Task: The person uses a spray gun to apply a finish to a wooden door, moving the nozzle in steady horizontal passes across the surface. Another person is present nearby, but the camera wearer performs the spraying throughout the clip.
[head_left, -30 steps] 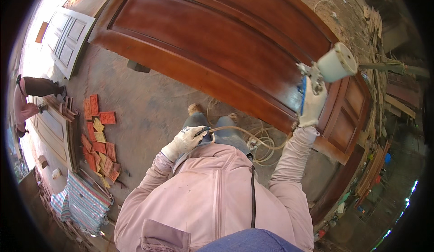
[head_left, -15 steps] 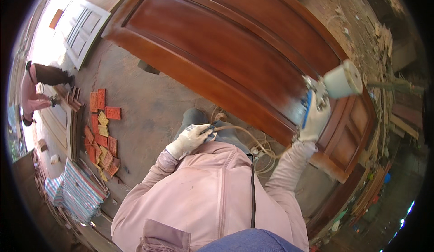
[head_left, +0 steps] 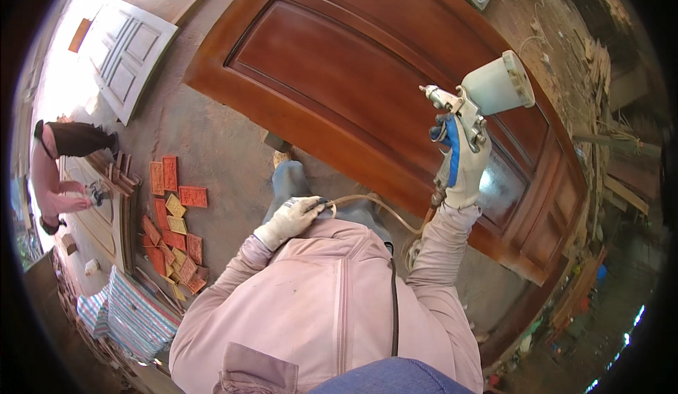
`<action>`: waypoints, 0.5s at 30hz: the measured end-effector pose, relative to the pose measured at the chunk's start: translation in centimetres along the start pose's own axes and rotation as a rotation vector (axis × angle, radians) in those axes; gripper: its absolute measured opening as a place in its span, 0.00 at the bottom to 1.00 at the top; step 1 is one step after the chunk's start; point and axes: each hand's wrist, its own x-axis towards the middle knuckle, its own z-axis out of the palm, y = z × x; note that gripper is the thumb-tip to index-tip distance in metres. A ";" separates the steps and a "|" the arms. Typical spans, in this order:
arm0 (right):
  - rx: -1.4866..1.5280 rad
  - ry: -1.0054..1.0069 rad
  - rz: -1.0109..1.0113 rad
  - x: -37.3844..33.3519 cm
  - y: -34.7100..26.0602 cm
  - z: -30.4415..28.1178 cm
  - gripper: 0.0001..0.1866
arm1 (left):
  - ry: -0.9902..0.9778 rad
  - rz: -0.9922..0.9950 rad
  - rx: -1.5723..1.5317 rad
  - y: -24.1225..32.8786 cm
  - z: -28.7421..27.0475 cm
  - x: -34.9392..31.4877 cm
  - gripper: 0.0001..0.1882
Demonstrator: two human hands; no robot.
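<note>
Grey-brown bare ground (head_left: 226, 136) formed the floor of a cluttered work area, with bright light entering at the far left. Nearest the work, the right hand (head_left: 466, 168), in a white glove with blue facing, was closed around the handle of a silver metal spray gun (head_left: 462, 111). Its whitish cylindrical plastic cup (head_left: 494, 89) was tilted toward the right. The gloved left hand (head_left: 295, 222), close to the waist of a pale pink jacket (head_left: 304, 288), had its fingers curled about a thin tan flexible hose (head_left: 381, 200), which arched across to the right wrist.

Beneath the gun, in view, lay a large reddish-brown panelled wooden door (head_left: 332, 62); the gap between them could not be judged. One panel bore a pale, shiny patch (head_left: 498, 182) beside the right glove. A dark block (head_left: 276, 142) showed at the door's near edge.

Farther left, red and yellow rectangular tiles (head_left: 193, 196) were scattered on the ground. Beyond them, a co-worker (head_left: 46, 147) in pink bent beside a pale panelled board (head_left: 99, 217), below a grey-white panelled door (head_left: 134, 62). A blue-and-white striped sheet (head_left: 138, 316) lay at lower left; scrap wood strips (head_left: 600, 76) lined the right.
</note>
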 end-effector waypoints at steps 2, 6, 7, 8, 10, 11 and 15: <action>0.004 0.076 0.009 0.2 0.2 2.6 0.11 | -0.117 -0.040 0.015 -1.7 -4.2 0.3 0.16; -0.199 0.307 -0.102 -2.5 -0.1 2.7 0.12 | -0.175 0.005 -0.002 -3.5 -9.1 0.2 0.17; -0.254 0.355 -0.102 -3.3 -0.2 2.2 0.12 | -0.194 0.030 0.003 -3.5 -10.0 0.2 0.18; -0.308 0.403 -0.105 -3.9 -0.3 1.9 0.12 | -0.226 0.023 -0.001 -3.5 -11.0 0.5 0.18; -0.329 0.481 -0.122 -4.8 -0.1 2.4 0.11 | -0.284 0.005 -0.013 -3.6 -12.7 1.1 0.19; -0.360 0.504 -0.150 -4.8 -0.2 3.3 0.11 | -0.275 0.030 0.026 -3.6 -13.3 1.4 0.19; -0.327 0.381 -0.091 -4.6 -2.2 8.6 0.12 | -0.332 0.016 -0.060 -3.4 -15.9 2.2 0.18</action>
